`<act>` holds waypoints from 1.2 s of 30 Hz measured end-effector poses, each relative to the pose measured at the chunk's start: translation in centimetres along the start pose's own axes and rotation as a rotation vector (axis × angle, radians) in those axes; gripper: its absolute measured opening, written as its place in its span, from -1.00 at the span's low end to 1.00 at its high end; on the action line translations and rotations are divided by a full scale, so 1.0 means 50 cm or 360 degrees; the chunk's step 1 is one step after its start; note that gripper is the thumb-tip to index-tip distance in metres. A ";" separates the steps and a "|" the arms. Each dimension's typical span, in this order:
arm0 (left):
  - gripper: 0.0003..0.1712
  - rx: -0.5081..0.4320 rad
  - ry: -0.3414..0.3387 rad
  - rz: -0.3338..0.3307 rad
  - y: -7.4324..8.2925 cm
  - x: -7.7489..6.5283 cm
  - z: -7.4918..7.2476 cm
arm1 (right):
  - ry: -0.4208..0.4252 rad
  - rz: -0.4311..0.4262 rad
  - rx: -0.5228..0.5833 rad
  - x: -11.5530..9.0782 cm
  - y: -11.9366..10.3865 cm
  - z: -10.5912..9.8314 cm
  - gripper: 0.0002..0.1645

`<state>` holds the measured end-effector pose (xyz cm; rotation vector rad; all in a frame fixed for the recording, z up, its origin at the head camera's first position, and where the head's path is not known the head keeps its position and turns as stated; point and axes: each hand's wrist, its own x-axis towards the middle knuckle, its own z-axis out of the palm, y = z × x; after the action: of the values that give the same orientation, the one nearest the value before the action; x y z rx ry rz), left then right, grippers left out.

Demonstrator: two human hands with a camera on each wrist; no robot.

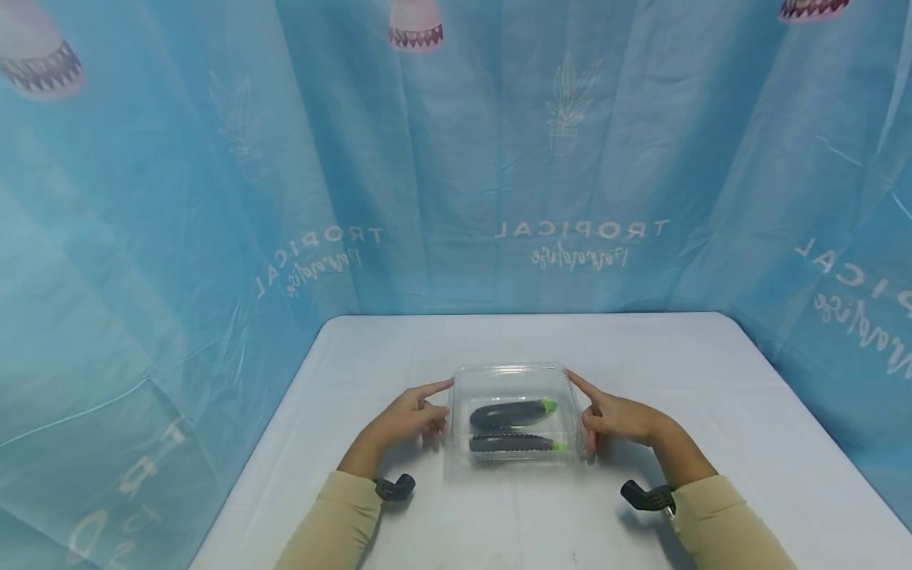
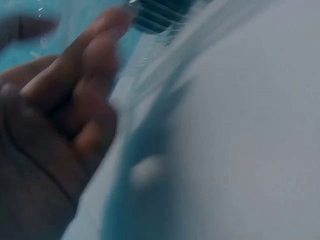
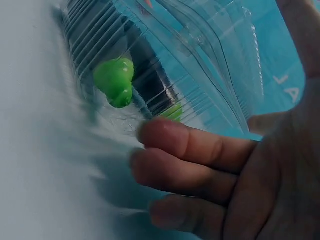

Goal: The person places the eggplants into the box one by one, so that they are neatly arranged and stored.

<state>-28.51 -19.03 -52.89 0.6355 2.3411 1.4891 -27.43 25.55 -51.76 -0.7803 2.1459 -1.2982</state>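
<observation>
A clear plastic clamshell box (image 1: 513,382) stands on the table between my hands, with two dark purple eggplants (image 1: 507,415) with green caps inside. In the right wrist view its lid (image 3: 225,55) stands at an angle above the ribbed base. My left hand (image 1: 406,418) is at the box's left side, index finger stretched toward the far corner. My right hand (image 1: 621,418) mirrors it on the right, index fingertip at the far corner, other fingers loosely bent beside the base. The left wrist view is blurred and shows only a corner of the box (image 2: 160,17).
A white table (image 1: 527,514) lies under the box and both forearms. Blue printed curtains (image 1: 456,158) surround its back and sides. Each wrist carries a black strap mount (image 1: 644,496).
</observation>
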 end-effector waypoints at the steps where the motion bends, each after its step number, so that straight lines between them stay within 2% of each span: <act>1: -0.18 -0.0049 -0.0093 -0.0028 0.003 -0.004 -0.004 | -0.0047 0.0001 0.0034 -0.001 0.000 0.000 0.24; 4: 0.07 -0.0184 -0.0384 -0.0079 0.011 -0.016 -0.014 | -0.0127 0.0034 0.0138 -0.002 -0.001 0.002 0.52; 6: 0.18 -0.0273 -0.0537 -0.0082 0.015 -0.022 -0.018 | -0.0132 0.0068 0.0204 -0.002 -0.004 0.007 0.59; 9: 0.32 -0.0342 -0.0634 -0.0070 0.019 -0.026 -0.016 | -0.0125 0.0108 0.0264 -0.003 -0.010 0.014 0.65; 12: 0.41 -0.0374 -0.0632 -0.0086 0.022 -0.027 -0.010 | -0.0114 0.0136 0.0313 -0.003 -0.017 0.021 0.67; 17: 0.46 -0.0500 -0.0606 -0.0099 0.017 -0.026 0.004 | -0.0129 0.0130 0.0425 0.000 -0.025 0.029 0.65; 25: 0.45 -0.0729 -0.0588 0.0017 0.007 -0.028 0.024 | -0.0128 0.0137 0.0508 -0.004 -0.023 0.035 0.65; 36: 0.46 -0.0736 -0.0561 -0.0015 0.007 -0.027 0.027 | -0.0110 0.0125 0.0520 -0.007 -0.022 0.037 0.65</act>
<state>-26.66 -18.53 -53.14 0.6889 1.6621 1.6755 -25.70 24.24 -51.50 -0.5904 1.8272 -1.5062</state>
